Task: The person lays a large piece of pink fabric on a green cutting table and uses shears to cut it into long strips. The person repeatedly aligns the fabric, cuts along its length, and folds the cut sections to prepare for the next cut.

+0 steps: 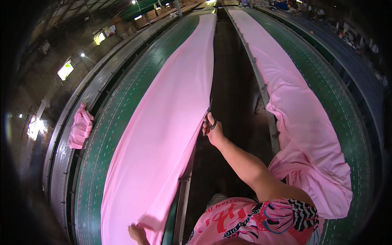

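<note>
The long pink cloth (163,110) covers much of the left green worktop (110,134), its near end cut off and its right side hiding most of the worktop's right edge. At that edge, the right hand (213,131) is closed around one pair of dark scissors (210,108); whether fabric sits between the blades is hard to make out. The left hand (138,233), partly cut off, is at the cloth's near end, its fingers bent; I cannot tell whether they grip. Two more pink pieces show: one rumpled length (308,110) along the right green worktop's (353,147) left edge, one bundle (81,127) beyond the left worktop's left edge.
</note>
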